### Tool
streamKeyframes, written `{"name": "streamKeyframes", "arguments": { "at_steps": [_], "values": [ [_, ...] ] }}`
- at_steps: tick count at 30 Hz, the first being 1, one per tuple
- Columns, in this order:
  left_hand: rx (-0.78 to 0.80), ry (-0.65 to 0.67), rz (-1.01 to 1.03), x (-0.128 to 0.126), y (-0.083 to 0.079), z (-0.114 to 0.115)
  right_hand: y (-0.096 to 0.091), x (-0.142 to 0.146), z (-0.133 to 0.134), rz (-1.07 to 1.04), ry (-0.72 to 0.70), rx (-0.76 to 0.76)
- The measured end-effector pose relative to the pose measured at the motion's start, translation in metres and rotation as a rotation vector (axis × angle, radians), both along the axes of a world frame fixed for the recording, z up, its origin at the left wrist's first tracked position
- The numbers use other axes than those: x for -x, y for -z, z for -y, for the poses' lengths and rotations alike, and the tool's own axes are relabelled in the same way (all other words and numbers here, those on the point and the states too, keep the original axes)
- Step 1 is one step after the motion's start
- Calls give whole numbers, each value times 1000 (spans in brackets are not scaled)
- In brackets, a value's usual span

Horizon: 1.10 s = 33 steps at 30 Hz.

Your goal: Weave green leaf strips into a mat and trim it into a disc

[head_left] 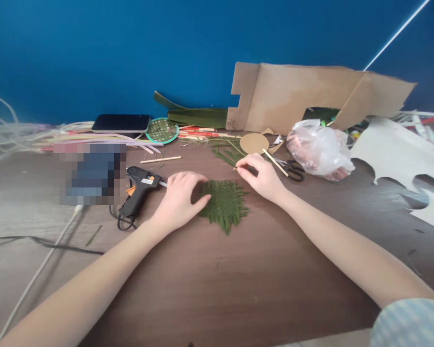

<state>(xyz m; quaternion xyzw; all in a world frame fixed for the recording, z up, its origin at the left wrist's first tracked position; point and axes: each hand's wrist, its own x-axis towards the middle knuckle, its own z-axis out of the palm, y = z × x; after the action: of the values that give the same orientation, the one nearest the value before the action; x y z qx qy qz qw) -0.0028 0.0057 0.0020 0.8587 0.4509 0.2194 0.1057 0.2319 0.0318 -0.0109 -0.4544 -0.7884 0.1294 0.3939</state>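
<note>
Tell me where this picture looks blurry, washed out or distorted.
Head view: the object left of the glue gun is pixelated; head view: pale sheen washes the tabletop at right; head view: the white sheet looks stretched near the right edge, while the woven leaf piece is fairly clear.

Looks rough and fibrous on the green woven leaf-strip mat [224, 205]; matt on the brown folded cardboard sheet [282, 99]; glossy on the crinkled translucent plastic bag [320, 147]; smooth, wood-like on the flat brown tabletop [217, 289].
</note>
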Motion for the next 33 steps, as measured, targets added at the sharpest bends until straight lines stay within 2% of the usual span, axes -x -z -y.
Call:
{"name": "streamKeyframes", "arguments": {
  "at_steps": [4, 10, 20, 26, 33],
  "values": [
    [64, -79, 147, 2, -1, 0, -2, 3, 5, 114, -108, -77],
    [142, 21, 228, 3, -1, -1, 0, 4, 5, 172, -110, -97],
    [128, -15, 147, 3, -2, -1, 1, 5, 7, 258, -84, -126],
    [104, -30, 134, 3, -3, -1, 0, 5, 7, 164, -97, -116],
    [94, 113, 54, 1, -7, 2, -10, 4, 5, -65, -80, 98]
  ]
}}
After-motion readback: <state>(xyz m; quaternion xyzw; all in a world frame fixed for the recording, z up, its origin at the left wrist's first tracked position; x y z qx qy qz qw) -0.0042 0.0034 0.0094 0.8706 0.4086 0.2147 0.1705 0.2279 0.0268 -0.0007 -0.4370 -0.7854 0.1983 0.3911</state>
